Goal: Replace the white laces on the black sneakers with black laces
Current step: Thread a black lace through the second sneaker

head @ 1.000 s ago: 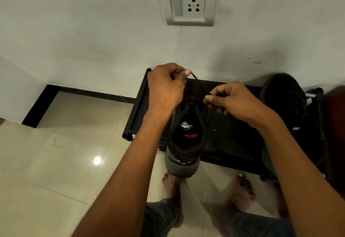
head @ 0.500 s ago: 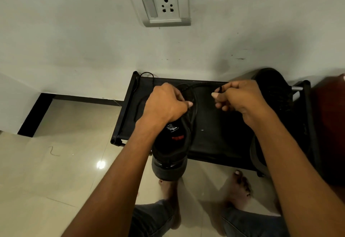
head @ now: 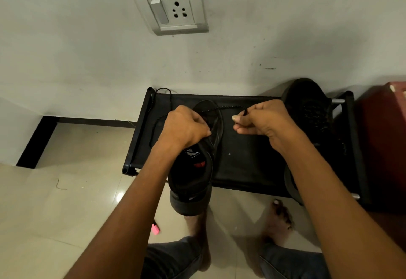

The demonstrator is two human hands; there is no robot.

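The room is dim and warm-toned. A small bright glare spot sits on the glossy floor [head: 119, 196], left of the sneaker [head: 191, 175], whose black detail sinks into shadow. Soft shadows darken the wall [head: 285, 37] above it. Straight lines bow towards the edges; focus stays fairly sharp.

Open rack top lying between the two hands; both sides crowded.

At centre frame the rack [head: 252, 164] is showing a bare black stretch between the left hand [head: 186, 128] and right hand [head: 267, 119], crossed only by the lace [head: 228, 107] stretching just above it. The held sneaker [head: 194, 160] is blocking the rack's left-centre and overhanging its lower edge. A second sneaker [head: 312, 111] is filling the right end, with a dark red object [head: 386, 142] closing the right edge. The wall [head: 87, 48] is standing directly behind. Floor at lower left is lying open, apart from a pink item [head: 155, 228].
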